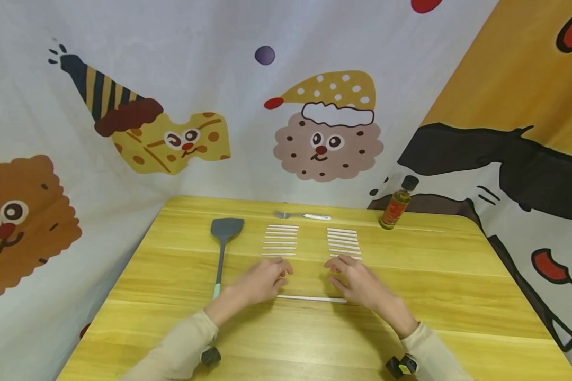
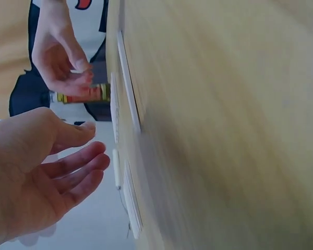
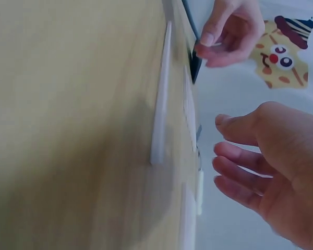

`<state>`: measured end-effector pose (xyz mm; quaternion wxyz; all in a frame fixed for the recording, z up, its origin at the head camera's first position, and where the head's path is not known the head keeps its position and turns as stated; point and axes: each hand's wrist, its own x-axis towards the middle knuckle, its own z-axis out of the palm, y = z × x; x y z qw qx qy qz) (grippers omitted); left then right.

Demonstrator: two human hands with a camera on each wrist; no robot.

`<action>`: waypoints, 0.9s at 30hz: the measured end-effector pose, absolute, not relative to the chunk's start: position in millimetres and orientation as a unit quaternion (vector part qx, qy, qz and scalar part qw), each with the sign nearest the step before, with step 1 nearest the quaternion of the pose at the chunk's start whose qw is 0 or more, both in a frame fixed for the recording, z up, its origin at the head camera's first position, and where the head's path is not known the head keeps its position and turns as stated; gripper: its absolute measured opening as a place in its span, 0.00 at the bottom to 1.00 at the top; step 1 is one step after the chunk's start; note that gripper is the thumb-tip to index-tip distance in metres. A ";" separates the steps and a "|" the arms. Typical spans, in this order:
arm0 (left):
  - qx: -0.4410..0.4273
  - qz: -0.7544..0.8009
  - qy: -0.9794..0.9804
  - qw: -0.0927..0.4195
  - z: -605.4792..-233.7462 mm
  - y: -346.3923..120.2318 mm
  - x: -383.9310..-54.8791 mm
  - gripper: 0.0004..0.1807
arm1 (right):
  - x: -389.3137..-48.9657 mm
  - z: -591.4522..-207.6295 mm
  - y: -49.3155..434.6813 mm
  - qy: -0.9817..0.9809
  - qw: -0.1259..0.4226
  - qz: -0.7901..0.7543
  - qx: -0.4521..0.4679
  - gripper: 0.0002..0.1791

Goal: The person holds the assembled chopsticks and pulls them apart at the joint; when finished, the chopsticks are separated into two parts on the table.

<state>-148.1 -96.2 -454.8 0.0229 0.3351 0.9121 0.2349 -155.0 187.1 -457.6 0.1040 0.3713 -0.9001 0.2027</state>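
A long thin white stick [image 1: 311,299] lies crosswise on the wooden table, between and just below the two hands. My left hand [image 1: 266,279] hovers above its left end, fingers loosely bent and holding nothing. Over the stick's right end is my right hand [image 1: 359,280], its fingers likewise relaxed, with nothing in them. Beyond the left hand, several short white sticks [image 1: 279,242] lie in a row of parallel lines. A second set of short white sticks [image 1: 344,242] is laid out the same way beyond the right hand. Both wrist views show the hands apart from the tabletop.
A grey spatula [image 1: 226,230] with a mint-green handle lies left of the sticks. At the back is a fork [image 1: 300,215] with a white handle. A dark-capped bottle [image 1: 395,206] stands at the back right. Patterned cloth [image 1: 248,159] hangs behind the table [image 1: 434,286].
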 end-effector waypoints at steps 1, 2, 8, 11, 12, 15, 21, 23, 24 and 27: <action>0.337 0.235 0.911 0.026 -454.9 -94.9 -146.0 0.11 | -152.7 -458.4 186.0 -0.899 0.096 0.206 0.375 0.18; 0.339 0.237 0.910 0.029 -454.6 -93.6 -144.2 0.11 | -150.8 -459.5 185.1 -0.898 0.088 0.207 0.379 0.18; 0.346 0.243 0.905 0.045 -458.1 -87.1 -136.7 0.10 | -142.4 -469.4 179.5 -0.891 0.033 0.224 0.392 0.19; 0.345 0.242 0.905 0.056 -462.0 -85.3 -134.3 0.11 | -140.0 -475.2 177.2 -0.888 0.019 0.236 0.394 0.19; 0.346 0.240 0.905 0.058 -463.5 -84.7 -133.6 0.11 | -139.3 -477.2 176.6 -0.887 0.016 0.240 0.395 0.19; 0.351 0.234 0.905 0.062 -466.3 -83.4 -131.6 0.11 | -137.5 -482.0 175.4 -0.882 0.015 0.252 0.398 0.17; 0.361 0.231 0.901 0.072 -468.7 -81.1 -129.6 0.11 | -136.6 -487.8 174.5 -0.878 0.023 0.259 0.402 0.15; 0.361 0.235 0.899 0.076 -469.5 -80.4 -129.9 0.11 | -136.9 -488.8 174.3 -0.878 0.026 0.257 0.402 0.15; 0.362 0.238 0.898 0.078 -469.5 -80.1 -130.1 0.11 | -137.0 -489.2 174.2 -0.879 0.028 0.255 0.402 0.15; 0.359 0.255 0.893 0.089 -470.5 -79.3 -131.4 0.12 | -137.3 -490.2 173.9 -0.879 0.041 0.250 0.403 0.16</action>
